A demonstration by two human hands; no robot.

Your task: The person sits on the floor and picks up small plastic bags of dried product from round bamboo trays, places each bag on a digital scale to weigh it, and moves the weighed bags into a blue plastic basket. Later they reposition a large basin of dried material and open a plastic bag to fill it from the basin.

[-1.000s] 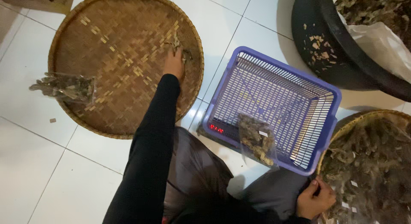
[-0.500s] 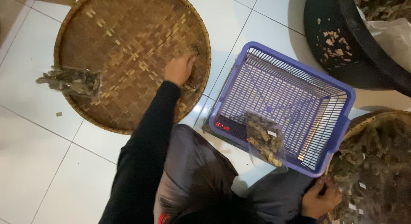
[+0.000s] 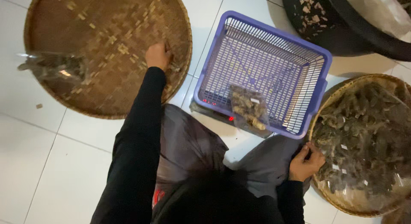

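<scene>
The left hand (image 3: 157, 56) rests on the round woven tray (image 3: 77, 18). The right hand (image 3: 305, 162) touches the rim of another tray (image 3: 342, 202) of dried leaves, beside a purple basket (image 3: 261, 72).

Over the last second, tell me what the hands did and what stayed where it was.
The left hand slid back toward the near edge of the round woven tray. The right hand stayed at the rim of the filled tray. The packet remains in the purple basket.

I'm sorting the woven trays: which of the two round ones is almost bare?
The woven tray on the left, where the left hand rests. It holds only one clear packet at its edge; the right tray is heaped with packets.
</scene>
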